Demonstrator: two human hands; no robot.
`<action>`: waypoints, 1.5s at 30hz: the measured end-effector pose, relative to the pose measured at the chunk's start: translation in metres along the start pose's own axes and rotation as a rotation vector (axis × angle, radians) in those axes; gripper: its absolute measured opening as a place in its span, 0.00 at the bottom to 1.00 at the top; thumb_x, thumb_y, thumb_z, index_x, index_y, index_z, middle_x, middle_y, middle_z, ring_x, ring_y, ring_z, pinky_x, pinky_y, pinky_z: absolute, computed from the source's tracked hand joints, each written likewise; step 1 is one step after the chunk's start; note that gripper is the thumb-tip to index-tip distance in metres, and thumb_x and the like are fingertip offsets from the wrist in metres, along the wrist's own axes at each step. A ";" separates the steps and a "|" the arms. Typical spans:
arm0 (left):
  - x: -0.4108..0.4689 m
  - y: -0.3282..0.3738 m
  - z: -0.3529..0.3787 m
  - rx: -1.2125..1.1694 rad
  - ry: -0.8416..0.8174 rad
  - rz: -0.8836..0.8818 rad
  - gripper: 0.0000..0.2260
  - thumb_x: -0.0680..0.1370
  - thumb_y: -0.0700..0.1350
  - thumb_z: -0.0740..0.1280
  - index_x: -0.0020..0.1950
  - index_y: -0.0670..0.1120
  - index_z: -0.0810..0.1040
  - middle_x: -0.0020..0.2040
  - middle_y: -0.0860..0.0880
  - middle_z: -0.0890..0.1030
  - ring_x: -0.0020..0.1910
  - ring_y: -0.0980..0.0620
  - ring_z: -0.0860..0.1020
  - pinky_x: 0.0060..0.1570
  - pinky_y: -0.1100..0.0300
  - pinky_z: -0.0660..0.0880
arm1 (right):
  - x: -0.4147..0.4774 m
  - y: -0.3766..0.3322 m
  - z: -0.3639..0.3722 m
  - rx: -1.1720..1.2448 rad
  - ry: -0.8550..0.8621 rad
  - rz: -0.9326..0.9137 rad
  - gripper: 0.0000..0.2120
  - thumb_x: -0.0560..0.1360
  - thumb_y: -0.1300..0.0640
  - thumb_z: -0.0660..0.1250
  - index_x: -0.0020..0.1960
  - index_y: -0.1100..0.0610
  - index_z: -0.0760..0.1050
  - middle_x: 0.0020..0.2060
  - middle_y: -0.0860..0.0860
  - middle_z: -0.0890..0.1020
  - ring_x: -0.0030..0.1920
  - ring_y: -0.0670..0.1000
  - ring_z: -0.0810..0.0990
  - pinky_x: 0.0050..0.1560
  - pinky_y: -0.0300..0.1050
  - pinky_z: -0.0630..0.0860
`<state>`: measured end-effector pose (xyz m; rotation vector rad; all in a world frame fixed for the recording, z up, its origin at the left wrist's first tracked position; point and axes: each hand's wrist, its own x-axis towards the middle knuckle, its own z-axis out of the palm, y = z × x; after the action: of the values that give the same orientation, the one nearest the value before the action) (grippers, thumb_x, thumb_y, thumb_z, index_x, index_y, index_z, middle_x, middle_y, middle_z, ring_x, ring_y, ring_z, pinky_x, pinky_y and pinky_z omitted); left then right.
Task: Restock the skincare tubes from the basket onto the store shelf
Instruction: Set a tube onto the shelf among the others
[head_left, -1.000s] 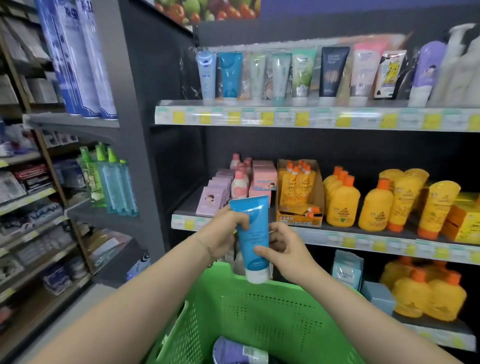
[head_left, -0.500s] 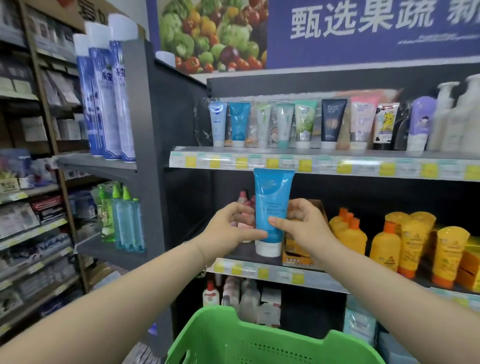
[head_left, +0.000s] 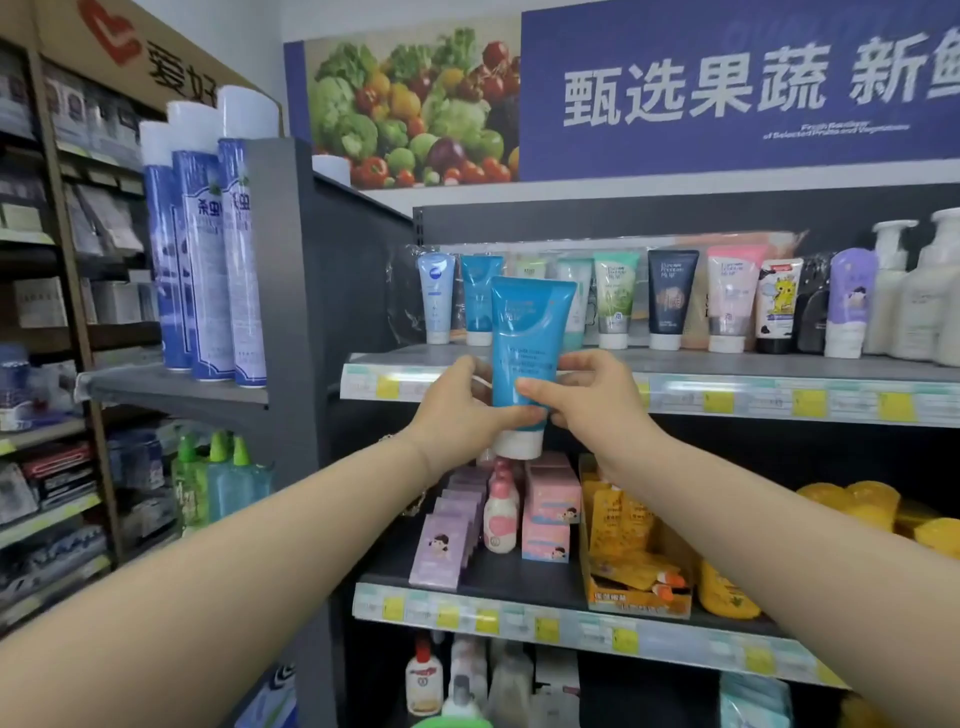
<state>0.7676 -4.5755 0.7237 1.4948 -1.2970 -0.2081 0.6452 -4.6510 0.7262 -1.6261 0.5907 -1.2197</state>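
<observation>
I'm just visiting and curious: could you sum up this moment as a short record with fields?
Place: store aisle, at the top shelf
Held: blue tube, upright, white cap down
Left hand: grips the tube's lower left
Right hand: grips its lower right
Tube position: before the shelf edge, not yet set down
On shelf: row of tubes standing cap down
Basket: green rim at bottom edge

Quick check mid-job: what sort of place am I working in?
Most likely a supermarket's personal-care aisle: shelf edges carry price-label strips, skincare tubes stand in a row on the upper shelf, and a fruit-and-vegetable banner hangs above. The left hand and right hand grip a blue tube in front of that shelf.
</observation>
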 end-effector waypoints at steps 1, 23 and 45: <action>0.009 0.003 -0.004 0.005 0.012 0.018 0.21 0.66 0.48 0.78 0.54 0.46 0.74 0.44 0.51 0.78 0.40 0.57 0.77 0.35 0.69 0.72 | 0.007 -0.005 0.003 -0.002 0.014 -0.005 0.21 0.67 0.58 0.78 0.54 0.56 0.70 0.46 0.53 0.81 0.46 0.50 0.82 0.46 0.46 0.79; 0.175 -0.003 -0.055 0.114 0.038 0.030 0.22 0.64 0.47 0.80 0.50 0.48 0.71 0.44 0.52 0.78 0.45 0.51 0.78 0.48 0.57 0.76 | 0.154 -0.044 0.067 -0.302 0.015 -0.011 0.19 0.74 0.70 0.57 0.54 0.49 0.74 0.35 0.48 0.77 0.34 0.46 0.74 0.31 0.36 0.67; 0.273 -0.057 -0.046 0.458 -0.300 -0.039 0.08 0.73 0.39 0.70 0.47 0.46 0.72 0.36 0.51 0.72 0.40 0.52 0.72 0.37 0.63 0.69 | 0.248 0.024 0.114 -0.346 0.112 0.179 0.18 0.70 0.66 0.60 0.59 0.62 0.71 0.53 0.58 0.79 0.52 0.57 0.78 0.46 0.45 0.76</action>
<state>0.9396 -4.7729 0.8294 1.9309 -1.6321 -0.1714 0.8469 -4.8161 0.8107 -1.7497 1.0427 -1.1247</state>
